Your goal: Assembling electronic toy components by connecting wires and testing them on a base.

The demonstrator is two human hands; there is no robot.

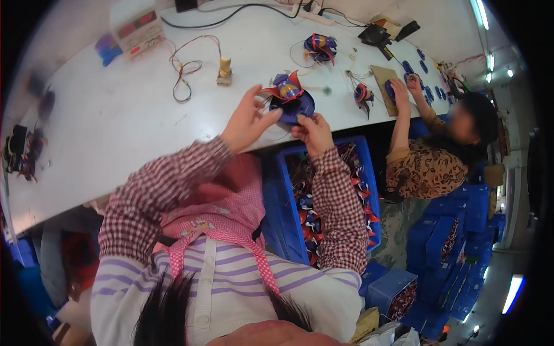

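At the table's front edge lies a dark purple round plastic shell, with a purple, red and yellow toy part at its far side. Whether the two are joined, I cannot tell. My right hand pinches the shell's near right rim between thumb and fingers. My left hand is spread on the left of both pieces, its thumb reaching to the shell's near left side. Its fingers are apart and close round nothing. Thin wires show beside the pieces.
A blue crate full of red and purple parts stands below my right forearm. Similar toys lie farther back. A wired connector block and a power supply stand on the white table. A co-worker handles purple pieces at right.
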